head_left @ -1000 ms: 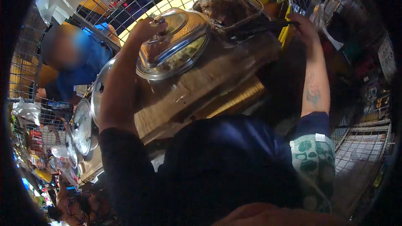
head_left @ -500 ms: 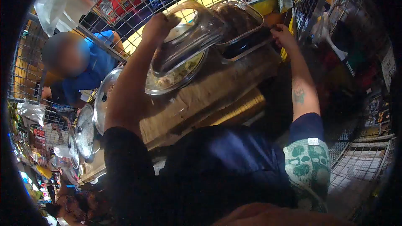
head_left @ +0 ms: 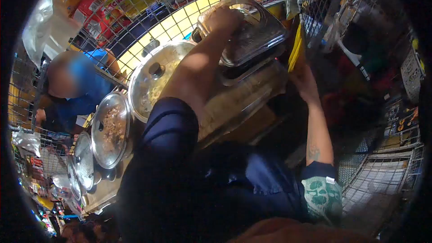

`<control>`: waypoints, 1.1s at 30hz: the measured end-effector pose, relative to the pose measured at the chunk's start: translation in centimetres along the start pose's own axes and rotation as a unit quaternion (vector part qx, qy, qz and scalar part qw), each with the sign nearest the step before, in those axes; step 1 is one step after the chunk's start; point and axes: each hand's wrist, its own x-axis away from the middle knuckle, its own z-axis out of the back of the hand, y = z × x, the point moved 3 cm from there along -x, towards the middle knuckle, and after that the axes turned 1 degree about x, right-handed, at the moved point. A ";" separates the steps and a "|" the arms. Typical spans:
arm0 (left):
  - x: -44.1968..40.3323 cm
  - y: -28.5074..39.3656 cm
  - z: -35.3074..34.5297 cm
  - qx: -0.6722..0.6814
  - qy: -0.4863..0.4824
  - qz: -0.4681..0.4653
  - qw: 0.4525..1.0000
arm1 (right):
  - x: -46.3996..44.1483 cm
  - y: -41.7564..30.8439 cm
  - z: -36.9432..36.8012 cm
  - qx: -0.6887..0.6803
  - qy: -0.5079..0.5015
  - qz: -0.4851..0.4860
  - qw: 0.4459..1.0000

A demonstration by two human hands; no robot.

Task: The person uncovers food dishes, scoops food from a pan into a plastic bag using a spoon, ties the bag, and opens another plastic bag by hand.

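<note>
A clear rectangular lid lies over a metal food tray at the back of the counter. My left hand reaches across to it, fingers closed on the lid's upper left part. Farther right, my right hand is beside a hanging yellow strip, just off the tray's right side. Its fingers are in shadow, so whether they grip anything is unclear. Left of my left forearm, a round glass lid with a black knob covers a pan of yellowish food.
More pots with glass lids line the counter to the left. A wire grid fences the far side, with snack packets behind it. A person in blue is beyond the grid at left.
My left hand has moved right with the clear lid, which now lies over the tray instead of tilted above the round pan. My right hand has moved down, toward me.
</note>
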 end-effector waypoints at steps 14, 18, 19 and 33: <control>-2.4 -7.1 -0.8 -0.150 -0.110 -0.051 0.981 | 3.7 4.3 0.3 0.034 -0.038 -0.029 0.998; 1.2 -14.0 5.4 -0.289 -0.150 -0.149 0.934 | 3.2 3.1 0.0 0.030 -0.064 -0.039 0.997; 2.4 -16.5 6.5 -0.332 -0.147 -0.169 0.916 | 3.0 2.4 0.4 0.012 -0.065 -0.043 0.997; 11.9 -21.1 9.0 -0.132 0.006 -0.151 0.980 | -0.3 -18.7 -11.6 0.031 -0.251 0.239 0.938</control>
